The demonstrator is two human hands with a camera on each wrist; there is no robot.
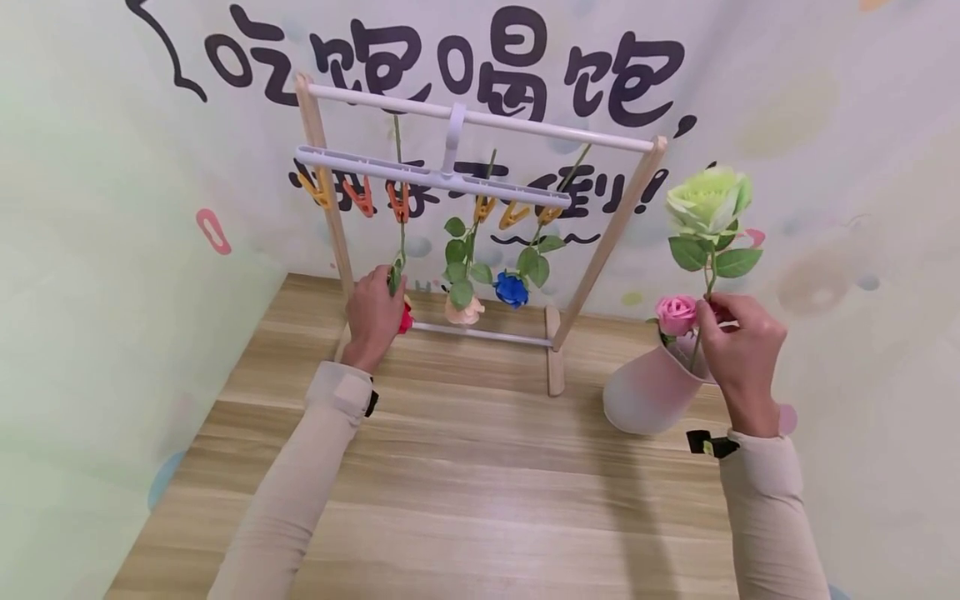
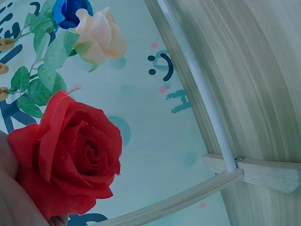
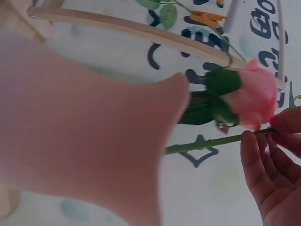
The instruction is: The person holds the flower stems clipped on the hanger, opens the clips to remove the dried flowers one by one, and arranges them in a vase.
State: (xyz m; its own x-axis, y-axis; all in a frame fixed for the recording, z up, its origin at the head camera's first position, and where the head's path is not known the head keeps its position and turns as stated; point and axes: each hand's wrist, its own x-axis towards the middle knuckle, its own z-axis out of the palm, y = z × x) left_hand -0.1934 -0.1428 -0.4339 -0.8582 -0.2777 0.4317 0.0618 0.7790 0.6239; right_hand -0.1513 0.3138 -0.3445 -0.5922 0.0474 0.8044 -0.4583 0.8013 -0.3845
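Observation:
A red rose (image 2: 84, 150) hangs head down from an orange clip (image 1: 397, 202) on the hanger. My left hand (image 1: 375, 317) grips it by the leafy stem just above the bloom, and the flower partly hides behind the fingers in the head view. On the right, my right hand (image 1: 742, 342) pinches the green stem (image 3: 211, 142) of a pale green rose (image 1: 708, 202), upright, its lower stem inside the mouth of a pink-and-white vase (image 1: 645, 396). A pink rose (image 1: 677, 315) stands in that vase, close beside my right fingers.
A wooden rack (image 1: 618, 225) carries the grey hanger (image 1: 435, 177) with several orange and yellow clips. A cream rose (image 1: 465, 312) and a blue rose (image 1: 512, 289) hang upside down from it. Behind stands a printed cloth backdrop; the wood-grain tabletop (image 1: 465, 483) extends in front.

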